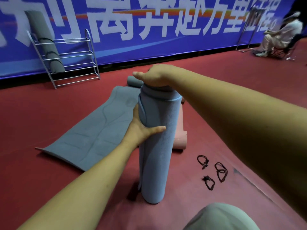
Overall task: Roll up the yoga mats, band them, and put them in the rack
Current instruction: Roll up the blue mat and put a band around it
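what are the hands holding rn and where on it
The upright rolled blue mat: the left hand grips its side above the middle, and the right hand presses flat on its top end.

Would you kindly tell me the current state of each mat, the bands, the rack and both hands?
blue mat: rolled, upright on the floor, unbanded.
left hand: grips the blue mat's side.
right hand: flat on the blue mat's top.
flat grey mat: unrolled on the floor.
grey roll: rolled, lying down.
pink mat: on the floor, mostly hidden.
bands: three, loose on the floor.
rack: standing, holds racked grey mat, rolled and banded.
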Tool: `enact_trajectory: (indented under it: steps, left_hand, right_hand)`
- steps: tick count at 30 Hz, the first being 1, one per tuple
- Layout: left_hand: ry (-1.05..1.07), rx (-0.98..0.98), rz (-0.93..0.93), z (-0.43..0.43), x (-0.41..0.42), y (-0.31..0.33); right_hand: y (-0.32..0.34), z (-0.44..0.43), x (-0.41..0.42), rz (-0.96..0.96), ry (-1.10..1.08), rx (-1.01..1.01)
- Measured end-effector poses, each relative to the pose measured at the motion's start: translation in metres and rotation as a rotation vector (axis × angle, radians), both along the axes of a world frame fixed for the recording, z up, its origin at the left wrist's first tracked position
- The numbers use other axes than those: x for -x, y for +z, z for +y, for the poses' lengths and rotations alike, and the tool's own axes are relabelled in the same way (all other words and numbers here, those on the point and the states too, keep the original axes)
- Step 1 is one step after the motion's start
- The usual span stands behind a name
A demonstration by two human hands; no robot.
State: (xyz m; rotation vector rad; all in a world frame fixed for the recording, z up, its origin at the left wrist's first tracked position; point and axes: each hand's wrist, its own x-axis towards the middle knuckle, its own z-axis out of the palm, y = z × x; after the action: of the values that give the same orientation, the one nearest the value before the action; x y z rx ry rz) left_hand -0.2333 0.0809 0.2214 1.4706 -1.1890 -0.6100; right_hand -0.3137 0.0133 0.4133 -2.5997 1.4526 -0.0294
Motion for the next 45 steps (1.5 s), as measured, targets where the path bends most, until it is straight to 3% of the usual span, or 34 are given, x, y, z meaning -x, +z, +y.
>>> enact_trajectory:
  steps: [6,12,16,18,21,26,38,45]
  left_hand:
    - [-0.069,-0.145,-0.140,-0.012,-0.008,-0.010]
    - [-0.032,-0.098,-0.030,-0.008,0.015,-0.001]
    - [-0.034,-0.118,-0.027,-0.003,0.014,0.000]
    - [-0.040,-0.135,-0.024,-0.001,0.011,0.005]
    - [-0.037,-0.153,-0.001,0.001,0.009,0.004]
    - [-0.075,-0.182,-0.049,0.004,0.010,-0.002]
    - [0.031,-0.088,-0.027,0.003,0.042,-0.007]
    - [0.017,-0.163,-0.199,-0.010,0.056,0.000]
  right_hand:
    - [-0.049,-0.012,0.012,-0.045,-0.155,-0.050]
    - [-0.050,-0.013,0.020,-0.021,-0.189,-0.131]
    - [-0.038,-0.008,0.030,-0.025,-0.077,-0.245]
    - [-0.024,-0.012,0.028,-0.058,-0.031,-0.163]
    - [-0.017,-0.025,0.023,-0.119,-0.021,0.130]
    - [-0.074,-0.017,0.031,0.041,-0.085,-0.010]
    - [-0.072,-0.024,0.048,-0.084,-0.139,-0.092]
    - [-0.076,-0.041,0.067,-0.167,-0.205,-0.105]
